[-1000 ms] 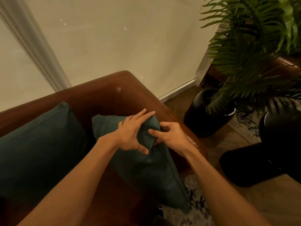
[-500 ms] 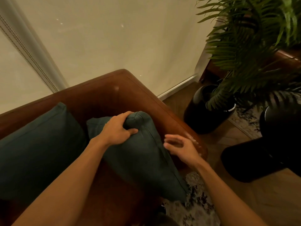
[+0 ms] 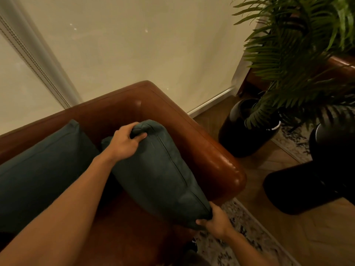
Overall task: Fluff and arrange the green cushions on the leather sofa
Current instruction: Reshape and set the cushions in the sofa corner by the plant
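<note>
A dark green cushion (image 3: 163,175) stands tilted in the corner of the brown leather sofa (image 3: 207,150), leaning against the armrest. My left hand (image 3: 124,143) grips its far top corner. My right hand (image 3: 217,221) grips its near bottom corner, over the sofa's front edge. A second green cushion (image 3: 42,169) rests against the backrest to the left, touched by neither hand.
A potted fern (image 3: 299,60) in a black pot (image 3: 242,131) stands right of the armrest. A dark rounded object (image 3: 307,181) lies on the wooden floor. A patterned rug (image 3: 244,237) lies in front of the sofa. A pale curtain (image 3: 134,45) hangs behind.
My right hand dropped from beside the armrest to the cushion's near bottom corner and closed on it. My left hand kept its grip on the top corner. The cushion stands more upright.
</note>
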